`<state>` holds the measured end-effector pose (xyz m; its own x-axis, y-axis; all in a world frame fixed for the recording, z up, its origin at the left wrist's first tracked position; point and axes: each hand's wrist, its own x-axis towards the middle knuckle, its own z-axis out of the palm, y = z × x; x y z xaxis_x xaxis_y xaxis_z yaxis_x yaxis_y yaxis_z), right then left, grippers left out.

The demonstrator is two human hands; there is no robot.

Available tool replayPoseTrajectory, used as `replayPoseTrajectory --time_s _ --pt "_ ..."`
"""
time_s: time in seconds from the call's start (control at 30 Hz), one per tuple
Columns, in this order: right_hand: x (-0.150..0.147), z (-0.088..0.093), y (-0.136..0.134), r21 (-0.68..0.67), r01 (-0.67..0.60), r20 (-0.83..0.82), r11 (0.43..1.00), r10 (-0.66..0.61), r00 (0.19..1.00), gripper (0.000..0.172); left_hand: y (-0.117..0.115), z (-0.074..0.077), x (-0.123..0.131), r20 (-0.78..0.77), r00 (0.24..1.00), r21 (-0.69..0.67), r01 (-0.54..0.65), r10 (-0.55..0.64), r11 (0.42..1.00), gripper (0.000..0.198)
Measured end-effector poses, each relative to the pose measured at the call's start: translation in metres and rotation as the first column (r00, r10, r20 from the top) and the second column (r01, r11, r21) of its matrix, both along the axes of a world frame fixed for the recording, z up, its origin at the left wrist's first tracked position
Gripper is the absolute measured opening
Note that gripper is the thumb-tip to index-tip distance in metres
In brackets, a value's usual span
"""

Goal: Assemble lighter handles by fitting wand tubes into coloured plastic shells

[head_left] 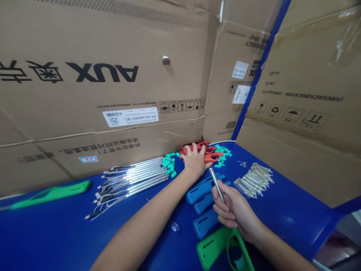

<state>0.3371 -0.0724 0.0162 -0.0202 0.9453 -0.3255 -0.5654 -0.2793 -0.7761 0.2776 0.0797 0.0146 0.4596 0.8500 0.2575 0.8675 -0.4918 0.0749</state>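
So here's the bench view from my head cam. The left hand [194, 162] is pretty much open, fingers spread a bit and palm down, resting on a little heap of red plastic handle shells [210, 157] right at the back edge of the bench. It isn't really gripping them, just lying on top and touching them. The right hand [234, 212] is the busy one: fingers curled and thumb closed in, clamped on a slim silver metal tube [216, 184] that sticks up and out toward the left hand, with its tip just short of the red shells.

Around them on the blue bench top [56, 229], there's a neat bundle of silver tubes with wires [132, 180] to the left of the left hand, and teal plastic bits [168, 162] piled at its far end. More teal bits [222, 152] sit just past the red shells. Blue plastic shells [201, 192] lie under the right wrist area, a green shell [214, 244] sits nearer the camera, and another green piece [50, 194] lies off left. A pale metal bundle [254, 180] is on the right. Big cardboard boxes [84, 113] with AUX print line the back.
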Motion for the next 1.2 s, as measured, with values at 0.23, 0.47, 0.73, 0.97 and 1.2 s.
replayPoseTrajectory --time_s 0.23,0.47,0.73,0.97,1.2 --pt "-0.001 0.003 0.0 -0.008 0.006 0.005 1.0 -0.006 1.0 0.042 0.0 0.003 -0.002 -0.02 1.0 -0.009 0.001 -0.001 1.0 0.064" --pt "-0.002 0.003 0.002 -0.007 -0.002 0.005 1.0 0.002 1.0 0.042 0.006 0.004 -0.011 -0.044 0.997 0.042 0.057 -0.055 0.997 0.052" --pt "-0.002 0.001 0.002 -0.009 -0.009 0.028 1.0 0.01 1.0 0.043 0.011 0.005 -0.01 -0.058 0.993 0.139 0.11 -0.103 0.984 0.048" --pt "0.001 0.004 0.02 0.037 0.063 0.05 0.997 -0.065 0.997 0.047 0.015 0.006 -0.01 -0.035 0.986 0.177 0.165 -0.162 0.97 0.047" --pt "-0.001 0.003 0.03 0.07 0.082 0.051 0.994 -0.085 0.995 0.043 0.007 0.038 -0.043 0.003 0.951 0.151 0.306 -0.31 0.94 0.046"
